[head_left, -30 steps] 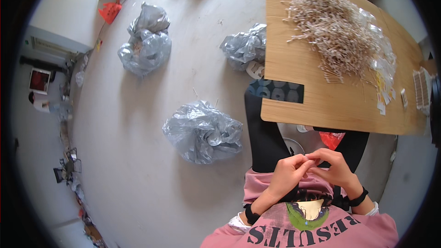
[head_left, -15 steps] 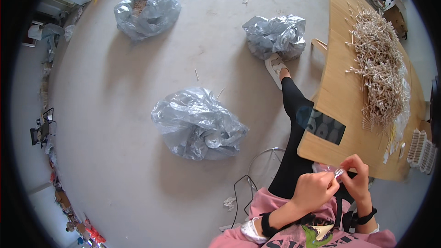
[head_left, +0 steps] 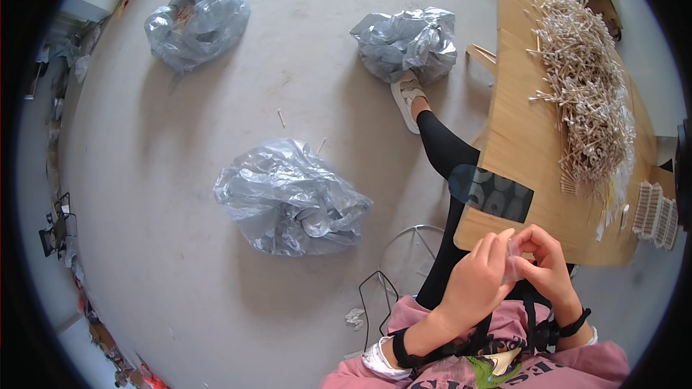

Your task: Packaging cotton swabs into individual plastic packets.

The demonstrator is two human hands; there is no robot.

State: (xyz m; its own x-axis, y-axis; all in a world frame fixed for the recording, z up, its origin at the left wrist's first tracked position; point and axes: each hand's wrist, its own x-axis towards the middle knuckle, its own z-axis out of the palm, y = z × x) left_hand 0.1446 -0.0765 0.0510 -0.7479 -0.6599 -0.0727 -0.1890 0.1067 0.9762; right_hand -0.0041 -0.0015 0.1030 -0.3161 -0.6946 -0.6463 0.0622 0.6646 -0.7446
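My left hand (head_left: 472, 274) and my right hand (head_left: 546, 263) are close together above my lap, by the table's near corner. Between them is a small clear plastic bag (head_left: 512, 265), pinched by the fingers of both hands. Its contents are mostly hidden by my fingers. Beyond my hands, a large heap of loose cotton swabs (head_left: 587, 94) covers the right part of the wooden table (head_left: 515, 101).
A dark patterned sheet (head_left: 497, 194) overhangs the table's left edge. Bundled swabs (head_left: 654, 216) are stacked at the far right. Grey plastic bags stand on the floor, one (head_left: 292, 198) left of my leg and another (head_left: 407, 43) by my shoe. A wire-framed stool (head_left: 411, 230) is near my knee.
My hands have risen slightly and drawn together around the clear bag. The white-tipped items seen at my left fingertips are now hidden. The whole view has shifted a little.
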